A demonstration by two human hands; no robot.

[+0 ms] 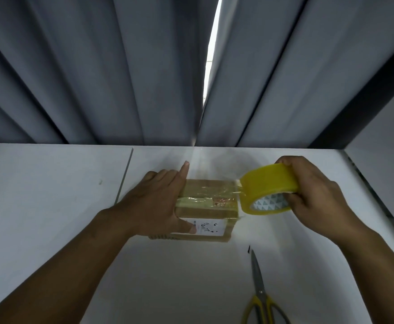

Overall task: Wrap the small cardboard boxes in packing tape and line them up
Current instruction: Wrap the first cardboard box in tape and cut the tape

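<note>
Left grip: my left grip [154, 202] lies flat on the left end of the cardboard box [210, 195], fingers straight, thumb against the front face. I judge this pins it so the pull cannot drag it.
Box: it sits mid-desk, its white label [211, 228] facing me and tape already across the top.
Tape roll: the yellow tape roll [268, 183] hangs at the box's right edge, with a strip running taut onto the top.
Right grip: my right grip [317, 190] is curled round the roll, tilting it, probably to turn down the side.
Desk: the white desk [51, 206] has a seam left of the box.
Scissors: the scissors [261, 298] lie near me, apart from the box and handy for cutting.
Obstacles: nothing blocks the roll, and no other boxes show.
</note>
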